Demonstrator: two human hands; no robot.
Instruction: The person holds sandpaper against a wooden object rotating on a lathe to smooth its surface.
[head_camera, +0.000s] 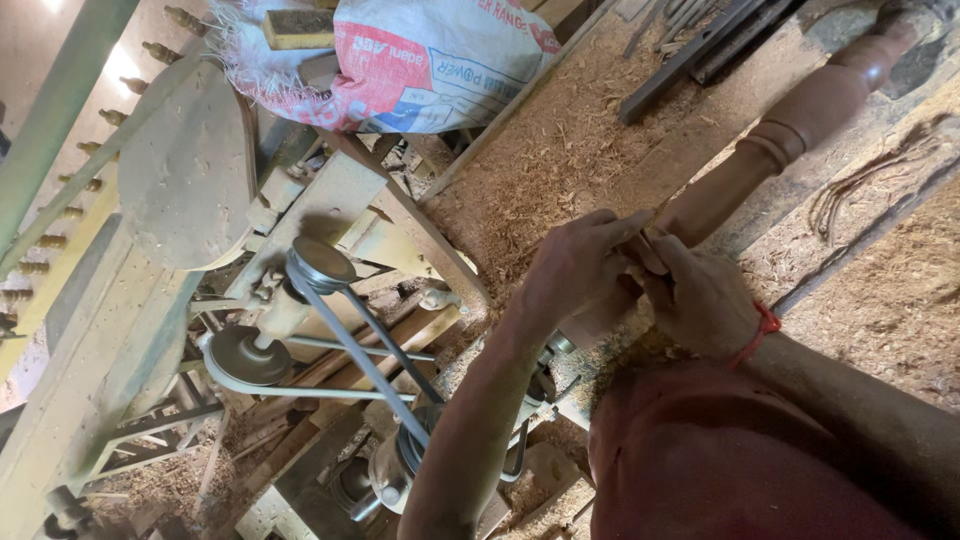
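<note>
My left hand (575, 268) and my right hand (700, 300) were both up against a long round wooden post (790, 130). The post lay on the lathe, stretching away from me toward the top right, with fat rings shaped into it further along. My left fingers were bent and pressed together on the smooth part of the post. My right fingers were curled close too, and they seemed to pinch something small and thin against the wood, but I could not tell what it was. A red string (762, 325) was tied around my right wrist.

I think the post was hard and heavy, not bendy at all. Its smooth side looked a bit slippery, so the thick plain part near my hands was the best place to hold.

Sawdust (560, 140) lay all over the bench (430, 235). To my left were grey belts (355, 345) running over round wheels (248, 355). A big white and red sack (420, 60) sat up top.
</note>
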